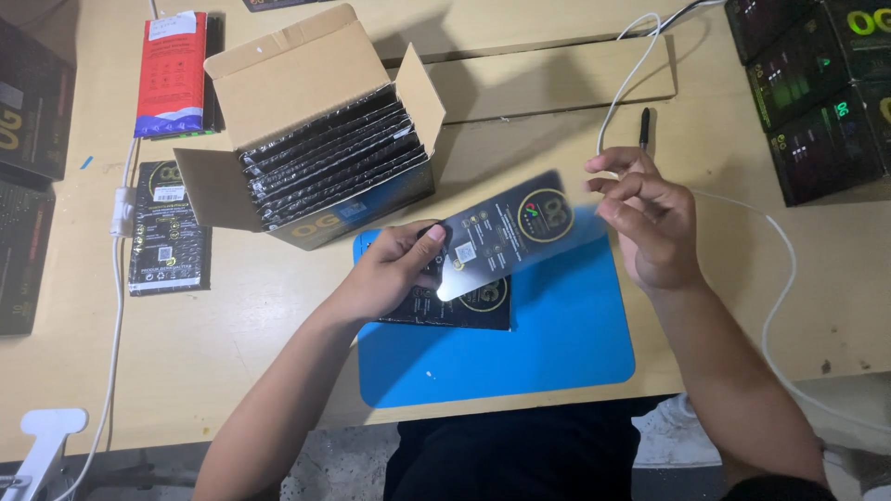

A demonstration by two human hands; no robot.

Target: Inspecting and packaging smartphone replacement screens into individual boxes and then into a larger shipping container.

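While both hands [520, 241] pinch it — black packet [520, 227] spans between.

A pale wooden counter [232, 315] fills the view, evenly lit, with a raised wooden board [557, 79] lying along its far side. Below its near edge, a strip of grey speckled floor [343, 464] shows.

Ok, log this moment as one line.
left hand: holds black packet | right hand: pinches glossy sheet | under: blue mat | behind: open carton of black packets
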